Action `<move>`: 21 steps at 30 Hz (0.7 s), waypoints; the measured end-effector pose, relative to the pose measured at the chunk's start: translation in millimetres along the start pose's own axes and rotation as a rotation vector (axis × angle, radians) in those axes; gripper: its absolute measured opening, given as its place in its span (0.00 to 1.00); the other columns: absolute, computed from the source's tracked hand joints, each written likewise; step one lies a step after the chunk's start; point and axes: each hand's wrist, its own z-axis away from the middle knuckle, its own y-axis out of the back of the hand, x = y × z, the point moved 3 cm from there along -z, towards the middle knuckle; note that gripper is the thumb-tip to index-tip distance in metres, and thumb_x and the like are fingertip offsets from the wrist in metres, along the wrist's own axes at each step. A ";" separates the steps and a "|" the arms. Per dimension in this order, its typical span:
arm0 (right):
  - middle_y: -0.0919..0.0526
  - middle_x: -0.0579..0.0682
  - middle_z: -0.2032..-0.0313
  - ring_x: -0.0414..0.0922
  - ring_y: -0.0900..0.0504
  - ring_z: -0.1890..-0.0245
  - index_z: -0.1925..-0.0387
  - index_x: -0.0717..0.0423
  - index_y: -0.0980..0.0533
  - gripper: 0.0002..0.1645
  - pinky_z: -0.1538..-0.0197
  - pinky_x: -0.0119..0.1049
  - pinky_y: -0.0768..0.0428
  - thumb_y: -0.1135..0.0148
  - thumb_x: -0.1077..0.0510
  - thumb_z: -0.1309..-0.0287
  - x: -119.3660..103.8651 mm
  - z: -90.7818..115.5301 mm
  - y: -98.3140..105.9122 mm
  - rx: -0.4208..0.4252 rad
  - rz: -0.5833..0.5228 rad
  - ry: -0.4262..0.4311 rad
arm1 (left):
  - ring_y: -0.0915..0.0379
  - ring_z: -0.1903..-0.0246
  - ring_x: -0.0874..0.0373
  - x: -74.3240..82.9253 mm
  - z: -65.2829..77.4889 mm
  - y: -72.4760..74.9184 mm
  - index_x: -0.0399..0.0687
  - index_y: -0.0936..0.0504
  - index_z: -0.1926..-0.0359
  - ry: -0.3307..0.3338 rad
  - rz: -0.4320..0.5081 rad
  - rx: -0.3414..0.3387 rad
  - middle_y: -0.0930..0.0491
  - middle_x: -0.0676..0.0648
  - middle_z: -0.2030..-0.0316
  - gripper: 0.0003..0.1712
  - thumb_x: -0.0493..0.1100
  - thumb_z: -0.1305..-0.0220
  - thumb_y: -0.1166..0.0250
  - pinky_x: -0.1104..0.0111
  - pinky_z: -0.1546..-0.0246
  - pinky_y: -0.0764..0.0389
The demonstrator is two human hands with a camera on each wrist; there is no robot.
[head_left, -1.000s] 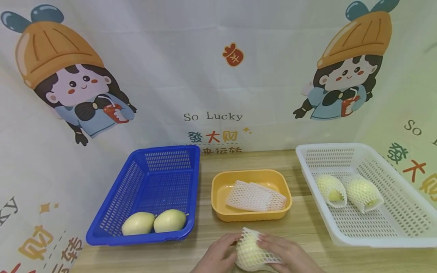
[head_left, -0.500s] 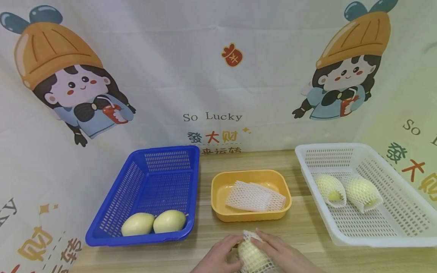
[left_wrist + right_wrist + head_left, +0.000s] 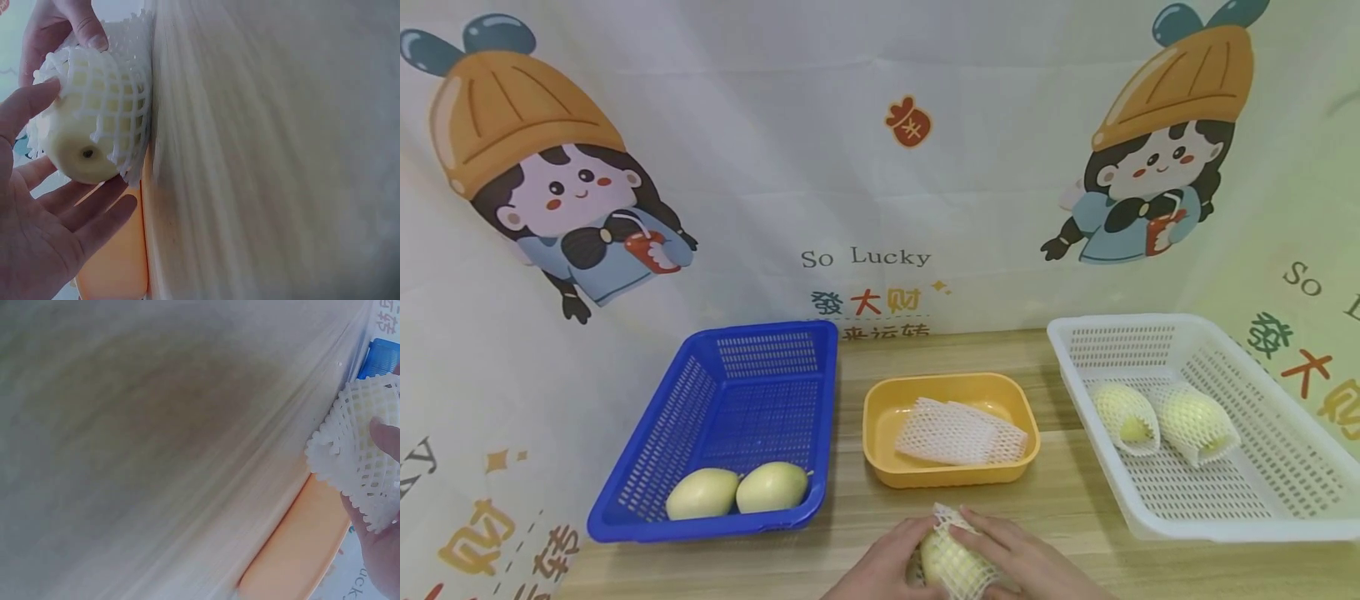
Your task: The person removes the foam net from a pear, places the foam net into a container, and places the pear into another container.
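Low in the head view, a pear sits partly inside a white foam net, between both hands. My left hand holds it from the left; in the left wrist view the thumb lies on the net's edge and the fingers are under the pear's bare end. My right hand grips the netted part from the right, its thumb pressed on the mesh in the right wrist view. The loose end of the net extends past the fruit there.
A blue basket on the left holds two bare pears. Behind the hands, an orange tray contains flat foam nets. On the right, a white basket bears two netted pears. A printed cloth hangs behind the wooden table.
My right hand has shifted left and farther over the netted pear. The pear and net have turned between the hands, with more of the pear's left side now showing. Baskets and tray stay put.
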 end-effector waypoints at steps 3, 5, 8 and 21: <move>0.39 0.58 0.40 0.52 0.34 0.45 0.37 0.54 0.43 0.37 0.55 0.47 0.26 0.42 0.50 0.47 0.7 1.3 1.2 0.030 0.018 0.045 | 0.38 0.50 0.62 -0.1 -2.2 -2.5 0.47 0.38 0.40 0.005 0.010 -0.010 0.34 0.52 0.48 0.38 0.51 0.51 0.34 0.67 0.52 0.32; 0.38 0.57 0.40 0.51 0.33 0.46 0.37 0.54 0.42 0.37 0.56 0.45 0.26 0.41 0.51 0.47 1.2 2.2 1.8 0.046 0.018 0.057 | 0.38 0.51 0.63 -0.3 -3.7 -4.2 0.50 0.39 0.39 0.013 0.017 -0.017 0.34 0.53 0.48 0.39 0.52 0.52 0.33 0.67 0.52 0.32; 0.37 0.56 0.41 0.50 0.32 0.47 0.38 0.54 0.40 0.35 0.56 0.44 0.25 0.42 0.52 0.46 1.7 3.3 3.0 0.067 -0.003 0.069 | 0.38 0.52 0.64 -1.2 -5.7 -6.3 0.52 0.39 0.39 0.004 0.017 -0.020 0.34 0.54 0.49 0.40 0.52 0.53 0.33 0.69 0.54 0.32; 0.34 0.53 0.43 0.49 0.30 0.48 0.39 0.55 0.38 0.34 0.56 0.41 0.25 0.41 0.61 0.50 4.9 9.1 4.2 0.094 -0.048 0.077 | 0.35 0.60 0.65 -1.2 -6.7 -8.6 0.50 0.36 0.43 -0.019 -0.031 0.041 0.33 0.53 0.55 0.40 0.53 0.56 0.31 0.73 0.63 0.29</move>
